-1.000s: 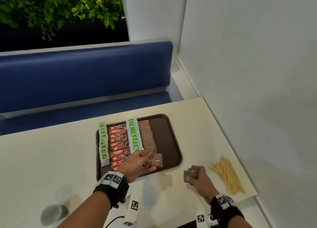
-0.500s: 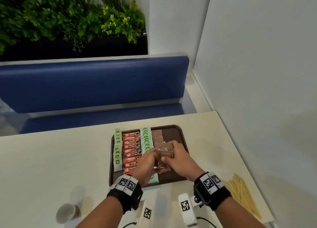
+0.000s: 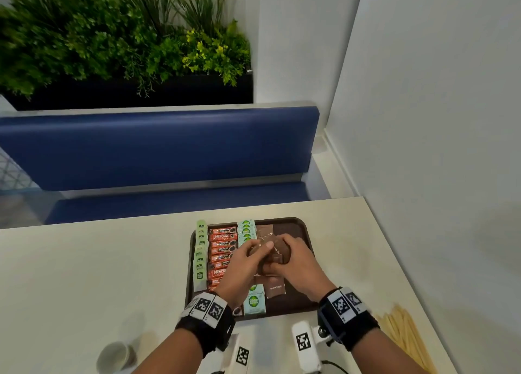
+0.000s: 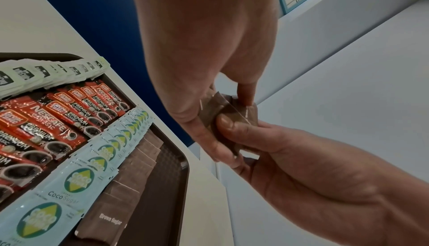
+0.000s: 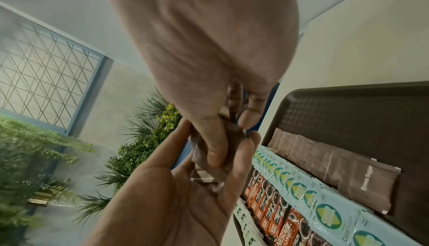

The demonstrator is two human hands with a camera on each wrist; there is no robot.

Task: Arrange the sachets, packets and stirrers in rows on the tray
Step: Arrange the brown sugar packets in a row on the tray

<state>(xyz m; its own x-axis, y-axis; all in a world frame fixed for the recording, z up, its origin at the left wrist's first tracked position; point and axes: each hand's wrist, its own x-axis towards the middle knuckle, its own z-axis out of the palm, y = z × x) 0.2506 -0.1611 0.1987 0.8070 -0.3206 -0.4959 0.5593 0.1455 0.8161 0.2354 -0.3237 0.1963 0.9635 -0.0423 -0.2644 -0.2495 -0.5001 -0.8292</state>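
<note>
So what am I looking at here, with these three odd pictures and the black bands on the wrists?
No machine: a person wears one camera on the head and one on each wrist. The head view looks down at a brown plastic tray on a pale table. On it lie rows of green sachets, red coffee sticks, pale blue sugar sachets and brown sugar packets. The left hand and right hand together hold a bunch of brown packets above the tray. Wooden stirrers wait on the table.
</note>
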